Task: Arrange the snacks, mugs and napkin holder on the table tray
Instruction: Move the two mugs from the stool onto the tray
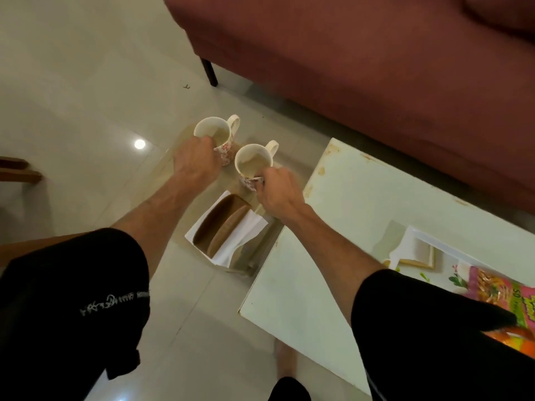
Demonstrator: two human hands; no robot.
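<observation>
Floral mugs (217, 134) (252, 161) gripped, one per hand, L (197, 160) & R (275, 189).

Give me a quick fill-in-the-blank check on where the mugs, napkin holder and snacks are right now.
1. The left hand grips a white floral ceramic mug; the right hand grips ____ mug.
2. The brown wooden napkin holder holds ____ napkins.
3. The pink snack packet lies on the white ____.

Missing words: another; white; tray
</observation>
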